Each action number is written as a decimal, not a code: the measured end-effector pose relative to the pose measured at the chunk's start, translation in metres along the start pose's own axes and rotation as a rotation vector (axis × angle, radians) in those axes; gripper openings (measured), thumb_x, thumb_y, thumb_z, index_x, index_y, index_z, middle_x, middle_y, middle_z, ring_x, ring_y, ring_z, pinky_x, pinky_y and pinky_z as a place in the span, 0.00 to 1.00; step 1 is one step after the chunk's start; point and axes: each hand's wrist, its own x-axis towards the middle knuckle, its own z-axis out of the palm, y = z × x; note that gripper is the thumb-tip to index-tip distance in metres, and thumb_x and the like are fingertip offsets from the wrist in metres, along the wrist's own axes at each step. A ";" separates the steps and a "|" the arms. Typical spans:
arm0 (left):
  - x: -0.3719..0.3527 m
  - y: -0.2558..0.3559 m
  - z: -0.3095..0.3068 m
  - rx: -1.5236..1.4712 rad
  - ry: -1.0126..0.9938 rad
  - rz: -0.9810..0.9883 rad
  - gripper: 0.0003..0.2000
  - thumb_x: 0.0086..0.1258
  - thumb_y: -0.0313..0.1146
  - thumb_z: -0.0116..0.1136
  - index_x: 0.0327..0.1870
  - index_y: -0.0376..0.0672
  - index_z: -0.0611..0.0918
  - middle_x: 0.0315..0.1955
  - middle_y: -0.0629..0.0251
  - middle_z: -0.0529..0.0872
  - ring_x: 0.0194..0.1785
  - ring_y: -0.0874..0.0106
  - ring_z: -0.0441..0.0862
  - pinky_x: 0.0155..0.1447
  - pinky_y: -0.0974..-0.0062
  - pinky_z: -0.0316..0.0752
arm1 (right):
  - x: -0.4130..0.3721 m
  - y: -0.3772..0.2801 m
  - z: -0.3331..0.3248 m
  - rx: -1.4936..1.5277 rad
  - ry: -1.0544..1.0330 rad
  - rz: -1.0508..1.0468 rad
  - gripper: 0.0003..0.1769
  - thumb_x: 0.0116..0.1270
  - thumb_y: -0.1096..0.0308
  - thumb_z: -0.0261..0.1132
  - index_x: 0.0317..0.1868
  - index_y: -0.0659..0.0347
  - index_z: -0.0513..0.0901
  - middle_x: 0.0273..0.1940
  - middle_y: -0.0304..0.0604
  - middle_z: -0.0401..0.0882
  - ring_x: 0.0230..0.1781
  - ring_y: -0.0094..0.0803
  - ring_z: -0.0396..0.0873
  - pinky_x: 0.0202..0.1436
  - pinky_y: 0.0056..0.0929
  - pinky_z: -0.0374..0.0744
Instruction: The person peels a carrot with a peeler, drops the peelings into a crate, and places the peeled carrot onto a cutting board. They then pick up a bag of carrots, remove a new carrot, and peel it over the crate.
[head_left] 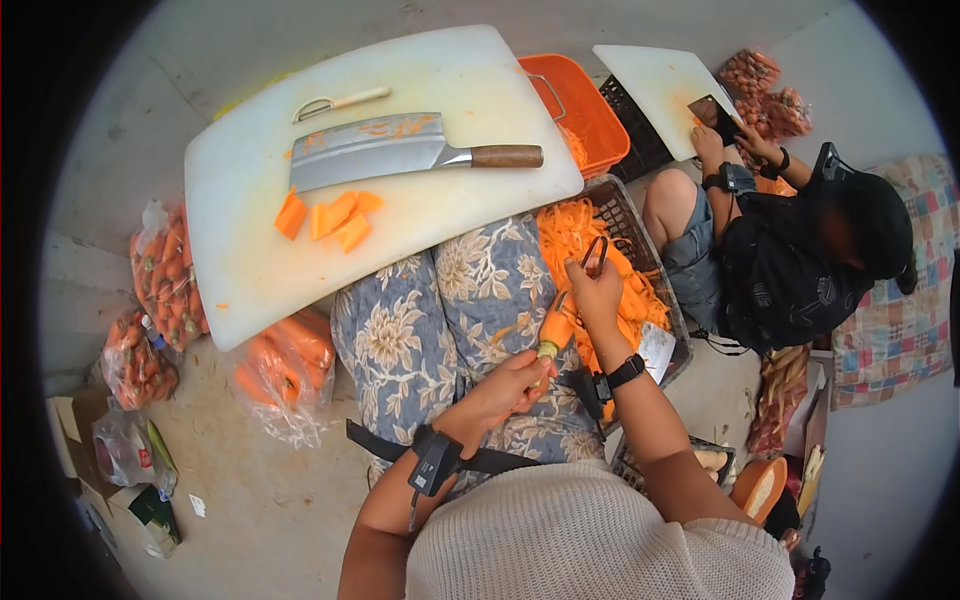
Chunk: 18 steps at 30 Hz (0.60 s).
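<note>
My left hand [503, 388] is closed around the stem end of a carrot [556, 328], which points up and away over my lap. A peeler with a dark loop handle [598, 250] is gripped in my right hand [598, 296], close beside the carrot. Its blade end lies near the carrot's upper part; whether it touches cannot be made out. Just beyond, orange carrot peelings [575, 225] heap up in a dark plastic crate [613, 205]. On the white cutting board [440, 215] ahead rest a cleaver [375, 150], cut carrot chunks [340, 214] and a light-handled peeler [345, 101].
Bagged carrots [290, 362] stand on the floor at left, with more bags [165, 270] by the wall. An orange bin [580, 100] sits behind the crate. At right, a co-worker [790, 255] handles a dark blade [712, 117] over another board [650, 85].
</note>
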 end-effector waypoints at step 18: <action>-0.004 0.000 -0.005 -0.046 -0.031 -0.034 0.12 0.74 0.39 0.42 0.40 0.39 0.72 0.17 0.75 0.66 0.15 0.87 0.56 0.17 0.88 0.51 | 0.084 0.065 -0.004 0.092 0.142 0.298 0.15 0.51 0.68 0.66 0.18 0.63 0.67 0.17 0.41 0.68 0.15 0.30 0.67 0.23 0.34 0.69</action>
